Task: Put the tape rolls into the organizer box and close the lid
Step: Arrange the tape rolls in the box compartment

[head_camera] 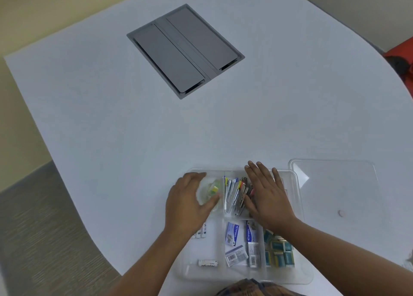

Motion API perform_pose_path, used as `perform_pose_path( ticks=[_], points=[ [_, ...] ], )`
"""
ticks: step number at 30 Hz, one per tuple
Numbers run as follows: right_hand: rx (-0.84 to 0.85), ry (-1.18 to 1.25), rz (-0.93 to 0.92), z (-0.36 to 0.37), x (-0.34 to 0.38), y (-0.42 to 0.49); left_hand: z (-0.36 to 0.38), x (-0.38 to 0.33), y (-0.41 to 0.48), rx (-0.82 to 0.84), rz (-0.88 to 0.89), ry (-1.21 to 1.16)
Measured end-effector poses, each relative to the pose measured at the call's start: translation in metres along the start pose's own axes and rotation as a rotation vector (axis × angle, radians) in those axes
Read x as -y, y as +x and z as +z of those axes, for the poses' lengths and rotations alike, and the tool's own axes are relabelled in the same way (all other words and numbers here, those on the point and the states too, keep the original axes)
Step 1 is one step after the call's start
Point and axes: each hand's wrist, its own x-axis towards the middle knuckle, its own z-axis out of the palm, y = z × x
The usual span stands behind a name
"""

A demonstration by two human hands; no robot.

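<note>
A clear plastic organizer box (pixel 298 208) lies open on the white table near its front edge. My left hand (pixel 186 203) is curled around a clear tape roll (pixel 209 191) in the box's far left compartment. My right hand (pixel 267 197) lies flat, fingers spread, over the far middle compartment, which holds staplers (pixel 237 195) and other tools. The box's clear lid (pixel 335 184) rests flat on the table just to the right of the box.
Nearer compartments hold staple boxes (pixel 232 233), small teal packets (pixel 279 250) and a white battery (pixel 207 263). A grey cable hatch (pixel 185 49) is set into the table far ahead. A small pink dot (pixel 341 213) shows under the lid. The table edge curves on the left.
</note>
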Motion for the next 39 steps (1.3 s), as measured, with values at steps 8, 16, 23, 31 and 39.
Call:
perform_pose_path(
  ticks=[8, 16, 23, 31, 39],
  points=[
    [0.001, 0.061, 0.082, -0.021, 0.023, 0.006, -0.014, 0.079, -0.028, -0.128, -0.246, 0.04],
    [0.028, 0.169, 0.015, -0.03, 0.082, -0.006, 0.007, 0.127, -0.045, 0.358, -0.287, 0.273],
    [0.132, 0.227, 0.145, -0.018, 0.123, 0.002, 0.001, 0.129, -0.039, 0.522, -0.302, 0.264],
    [0.207, 0.134, 0.255, 0.003, 0.141, 0.014, -0.002, 0.13, -0.034, 0.61, -0.316, 0.262],
    [0.173, 0.078, 0.252, 0.0, 0.128, 0.027, -0.005, 0.127, -0.032, 0.657, -0.335, 0.278]
  ],
)
